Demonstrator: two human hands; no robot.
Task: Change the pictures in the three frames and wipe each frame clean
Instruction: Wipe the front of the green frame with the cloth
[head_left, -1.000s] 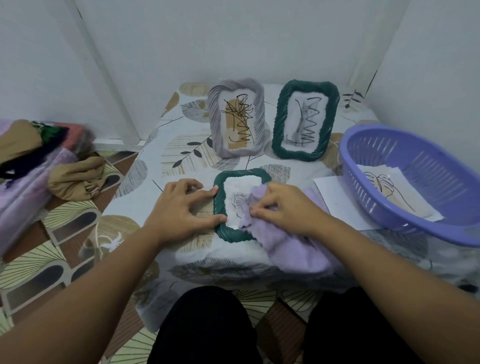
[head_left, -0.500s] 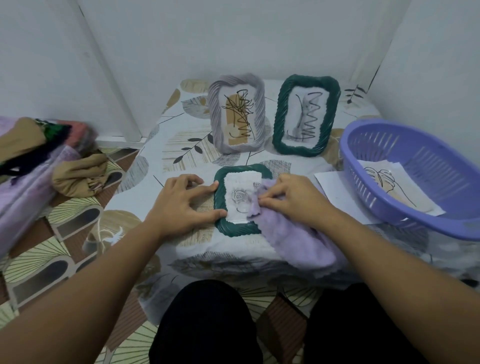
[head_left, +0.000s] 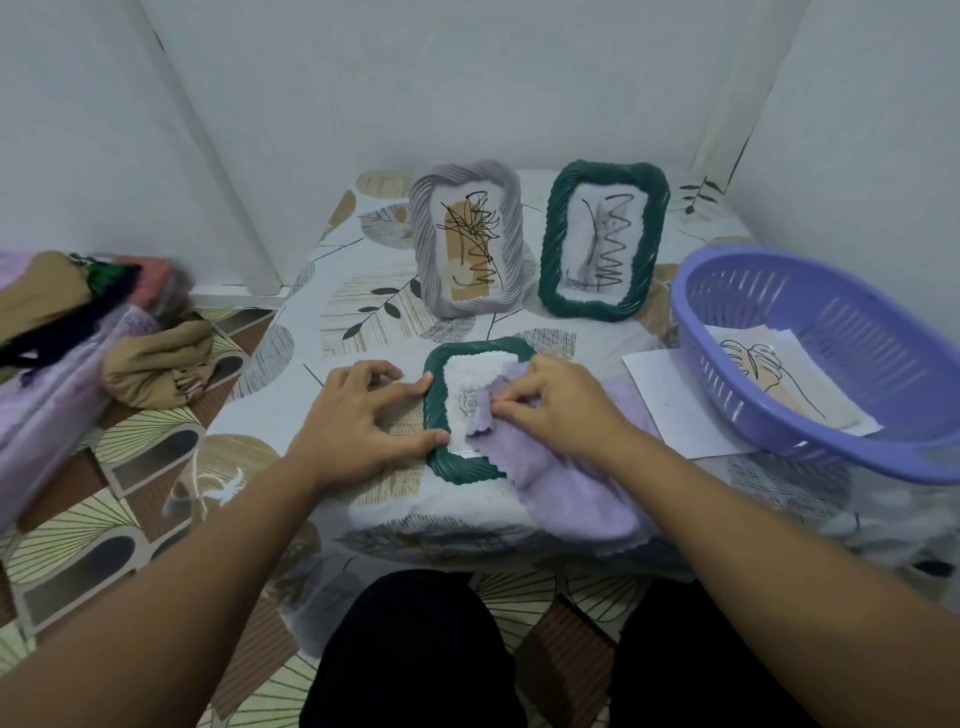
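Note:
A small dark green frame (head_left: 437, 415) lies flat near the table's front edge, with a grey rose picture under its glass. My left hand (head_left: 358, 415) rests flat against the frame's left rim, thumb and forefinger touching it. My right hand (head_left: 556, 410) presses a lilac cloth (head_left: 561, 488) onto the right half of the glass; the cloth trails over the table's front edge. At the back stand a grey-lilac frame (head_left: 431, 270) and a second green frame (head_left: 556, 260), each upright with a line drawing inside.
A purple plastic basket (head_left: 841, 306) sits at the right with a leaf drawing (head_left: 753, 364) inside, and a white sheet (head_left: 670, 400) lies under its near side. Folded clothes (head_left: 78, 312) lie on the floor at the left. Walls close in behind and right.
My right hand has rubbed the cloth back and forth over the glass, and now covers more of its right side. My left hand has stayed on the frame's left rim.

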